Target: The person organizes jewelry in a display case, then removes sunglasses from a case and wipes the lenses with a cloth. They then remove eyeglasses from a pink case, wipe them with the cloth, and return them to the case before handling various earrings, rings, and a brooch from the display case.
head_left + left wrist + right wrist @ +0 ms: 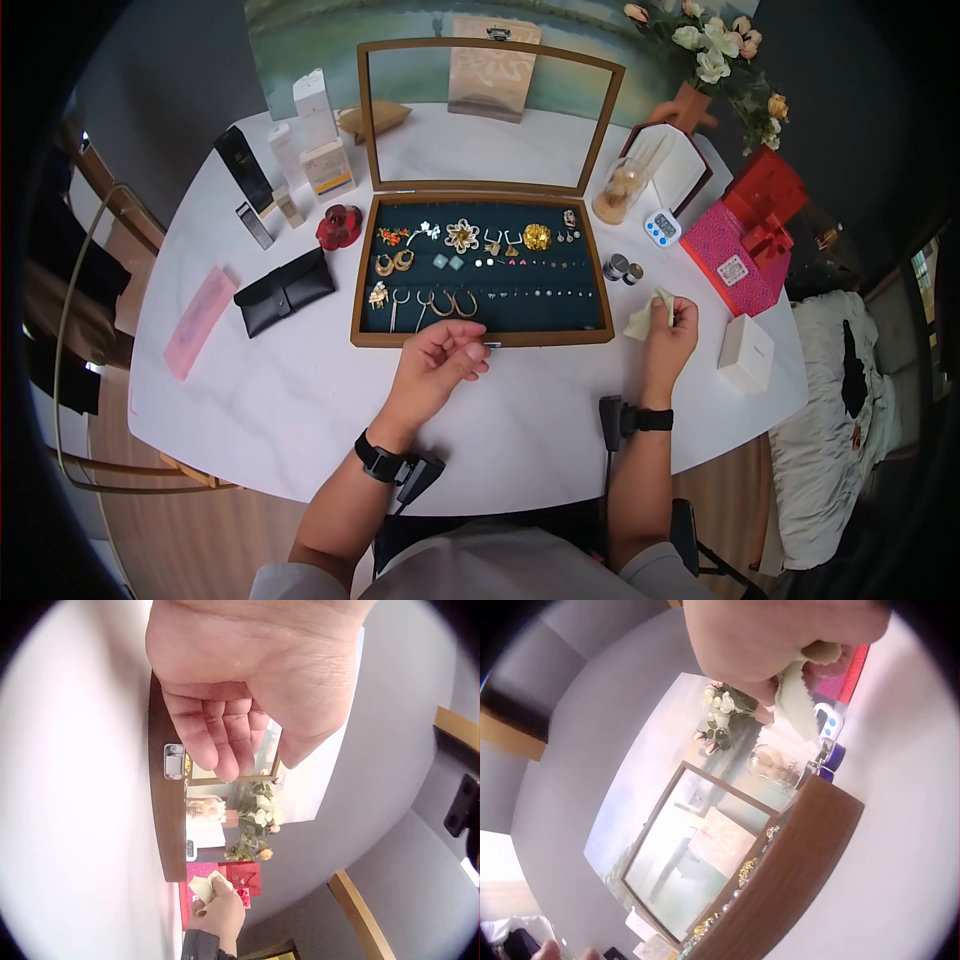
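Observation:
My right hand (672, 345) grips a pale yellow cloth (640, 319) with a zigzag edge, off the front right corner of the jewelry box. In the right wrist view the cloth (796, 701) hangs from the curled fingers. My left hand (436, 370) is at the front edge of the wooden jewelry box (420, 339), palm turned inward and fingers loosely bent. Nothing shows within it in the left wrist view. The box's glass lid (617, 110) stands raised. On the dark green lining lie rows of earrings and brooches, among them a gold round piece (537, 237) and a flower brooch (462, 236).
Right of the box are two small round jars (622, 268), a blue-buttoned timer (662, 228), a glass dome (621, 190), a pink-red gift box (735, 260) and a white box (746, 354). Left lie a black pouch (285, 292), a pink case (200, 322) and a red flower (339, 227).

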